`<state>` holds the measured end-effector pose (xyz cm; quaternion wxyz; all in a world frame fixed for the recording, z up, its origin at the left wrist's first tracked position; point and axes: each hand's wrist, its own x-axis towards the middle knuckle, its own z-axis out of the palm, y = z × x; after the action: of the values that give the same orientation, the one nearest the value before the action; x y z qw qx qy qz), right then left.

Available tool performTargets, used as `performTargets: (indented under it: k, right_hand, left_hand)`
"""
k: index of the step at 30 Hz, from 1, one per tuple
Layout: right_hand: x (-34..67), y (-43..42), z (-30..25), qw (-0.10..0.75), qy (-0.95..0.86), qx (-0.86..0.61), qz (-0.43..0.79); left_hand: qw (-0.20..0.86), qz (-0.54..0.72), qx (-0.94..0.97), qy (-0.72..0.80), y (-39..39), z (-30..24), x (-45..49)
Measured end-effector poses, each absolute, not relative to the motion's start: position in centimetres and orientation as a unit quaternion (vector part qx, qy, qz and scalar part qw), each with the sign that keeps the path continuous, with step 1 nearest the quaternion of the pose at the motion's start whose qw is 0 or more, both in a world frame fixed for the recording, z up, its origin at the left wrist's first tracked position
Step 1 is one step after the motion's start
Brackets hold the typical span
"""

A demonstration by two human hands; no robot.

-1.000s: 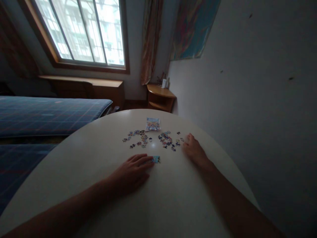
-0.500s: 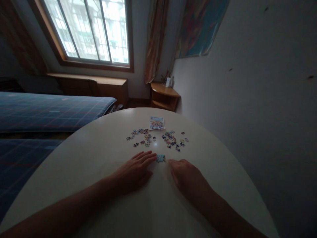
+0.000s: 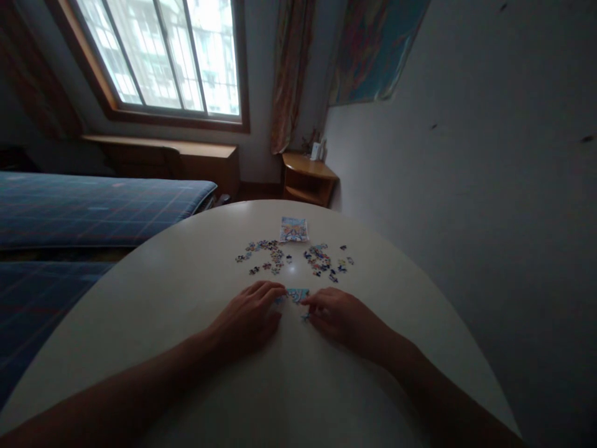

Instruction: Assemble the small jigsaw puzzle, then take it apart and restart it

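Note:
A small joined strip of light-blue jigsaw pieces (image 3: 297,294) lies flat on the table between my hands. My left hand (image 3: 254,311) rests at its left end, fingertips over the edge and thumb apart from them. From the right, my right hand (image 3: 338,314) reaches in with bent fingers, the index fingertip touching the strip's right end. Just below, a loose jigsaw piece (image 3: 305,317) shows at the right thumb and fingers; their exact grip is partly hidden. Beyond the hands lie a left pile of pieces (image 3: 275,254) and a right pile (image 3: 319,258).
A picture packet (image 3: 294,229) lies behind the piles on the round white table (image 3: 186,286). One single piece (image 3: 289,259) sits between the piles. Left of the table is a bed with a blue plaid mattress (image 3: 102,208); a wall (image 3: 466,205) stands at the right.
My right hand has moved left onto the strip's right end, and a loose piece now shows by its thumb. More of the strip shows; my left fingers are more bent. The view has shifted slightly.

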<state>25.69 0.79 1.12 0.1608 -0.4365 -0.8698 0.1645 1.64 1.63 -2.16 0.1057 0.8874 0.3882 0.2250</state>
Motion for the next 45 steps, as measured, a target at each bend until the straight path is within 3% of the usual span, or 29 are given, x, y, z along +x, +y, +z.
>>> performTargets:
  k: [18,28,35,45]
  right_hand:
    - [24.5,0.4,0.6,0.172,-0.867,-0.419,0.208]
    - [24.1,1.0,-0.5,0.193,-0.899,-0.369,0.135]
    - [23.2,0.4,-0.3,0.322,-0.786,-0.402,0.342]
    - [23.2,0.8,-1.2,0.348,-0.737,-0.368,0.448]
  left_hand:
    - [0.093,0.245,0.909,0.326,1.2,-2.3,1.6]
    - [0.098,0.277,0.914,0.281,1.5,-2.8,1.8]
    - [0.1,0.371,0.885,0.261,1.5,-2.0,1.9]
    - [0.096,0.391,0.871,0.281,1.4,-1.7,1.9]
